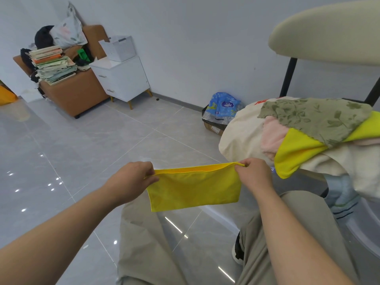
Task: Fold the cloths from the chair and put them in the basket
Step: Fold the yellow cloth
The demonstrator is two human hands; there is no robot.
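Observation:
A yellow cloth (193,188), folded in half, hangs stretched between my hands above my knees. My left hand (131,179) pinches its upper left corner and my right hand (254,173) pinches its upper right corner. To the right, a chair (320,31) with a cream backrest and black legs holds a pile of cloths: a green leaf-patterned cloth (314,118) on top, a second yellow cloth (298,153), a pink cloth (273,136) and cream cloths (240,132). No basket is in view.
Grey tiled floor (82,151) spreads ahead. A cardboard box with a blue plastic packet (223,106) stands by the wall next to the chair. At the far left are a white drawer cabinet (123,79) and a brown seat stacked with books (53,64).

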